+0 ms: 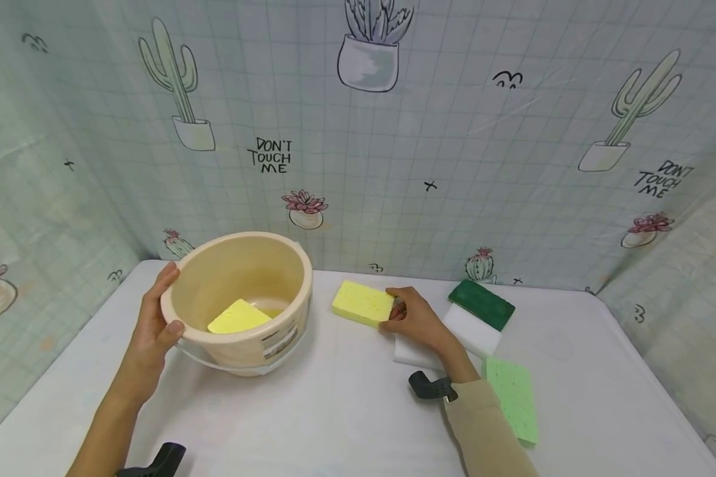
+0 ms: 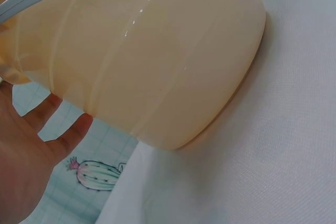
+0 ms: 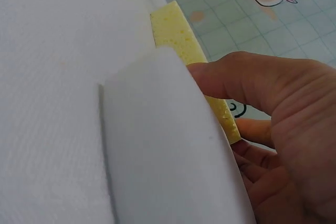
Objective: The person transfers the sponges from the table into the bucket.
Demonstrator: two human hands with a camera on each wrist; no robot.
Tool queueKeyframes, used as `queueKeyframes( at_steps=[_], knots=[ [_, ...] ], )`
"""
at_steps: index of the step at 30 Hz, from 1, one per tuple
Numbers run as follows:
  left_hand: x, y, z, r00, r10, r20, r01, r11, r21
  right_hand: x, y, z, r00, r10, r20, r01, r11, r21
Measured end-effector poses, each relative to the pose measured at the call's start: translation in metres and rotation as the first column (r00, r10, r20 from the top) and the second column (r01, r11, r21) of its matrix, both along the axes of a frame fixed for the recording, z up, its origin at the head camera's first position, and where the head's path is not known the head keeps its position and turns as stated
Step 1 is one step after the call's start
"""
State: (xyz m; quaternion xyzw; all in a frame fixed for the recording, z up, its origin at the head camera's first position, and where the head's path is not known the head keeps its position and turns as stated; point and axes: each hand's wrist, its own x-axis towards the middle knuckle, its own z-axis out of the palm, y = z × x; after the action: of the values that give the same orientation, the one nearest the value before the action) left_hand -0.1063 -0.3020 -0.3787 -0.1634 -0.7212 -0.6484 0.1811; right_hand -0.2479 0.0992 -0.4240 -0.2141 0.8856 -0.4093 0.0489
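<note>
In the head view my left hand (image 1: 149, 331) holds the rim of a cream bucket (image 1: 238, 351), thumb on the near side of the rim. The left wrist view shows fingertips (image 2: 81, 124) against the bucket's ribbed outer wall (image 2: 173, 51). Inside the bucket lies a yellow sponge (image 1: 238, 317). Right of the bucket, a second yellow sponge (image 1: 362, 303) is on the table; my right hand (image 1: 416, 319) pinches its right end. In the right wrist view, a white sponge block (image 3: 163, 145) partly covers that yellow sponge (image 3: 178, 32).
White blocks (image 1: 474, 330) lie beside and partly behind my right hand. A dark green scouring pad (image 1: 482, 305) sits at the back right, and a light green sponge (image 1: 513, 401) lies near my right sleeve. A cactus-print curtain (image 1: 394, 165) rises behind the white table (image 1: 334, 417).
</note>
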Motion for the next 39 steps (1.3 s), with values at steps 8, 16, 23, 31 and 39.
queueKeyframes(
  at_steps=[8, 16, 23, 31, 39],
  knots=[
    [-0.001, -0.001, 0.001, 0.999, -0.026, -0.028, 0.027, 1.0, 0.015, -0.002, 0.001, 0.008, 0.996, -0.043, 0.079, 0.047, 0.997, -0.055],
    [-0.001, -0.002, 0.002, 0.999, -0.033, -0.024, 0.033, 0.999, 0.022, 0.003, 0.002, 0.024, 0.992, -0.06, 0.113, 0.074, 0.991, -0.116],
    [-0.001, -0.001, 0.003, 1.0, -0.023, -0.015, 0.023, 1.0, 0.021, 0.009, 0.002, 0.045, 0.997, -0.039, 0.065, 0.05, 0.983, -0.175],
    [0.0, 0.001, 0.0, 1.0, -0.01, -0.005, 0.01, 1.0, 0.016, 0.023, 0.001, 0.074, 0.998, -0.02, 0.06, 0.032, 0.978, -0.205],
    [0.0, 0.0, 0.0, 1.0, -0.019, -0.008, 0.019, 0.999, 0.027, 0.025, -0.002, 0.094, 1.0, 0.009, 0.016, -0.005, 0.969, -0.247]
  ],
)
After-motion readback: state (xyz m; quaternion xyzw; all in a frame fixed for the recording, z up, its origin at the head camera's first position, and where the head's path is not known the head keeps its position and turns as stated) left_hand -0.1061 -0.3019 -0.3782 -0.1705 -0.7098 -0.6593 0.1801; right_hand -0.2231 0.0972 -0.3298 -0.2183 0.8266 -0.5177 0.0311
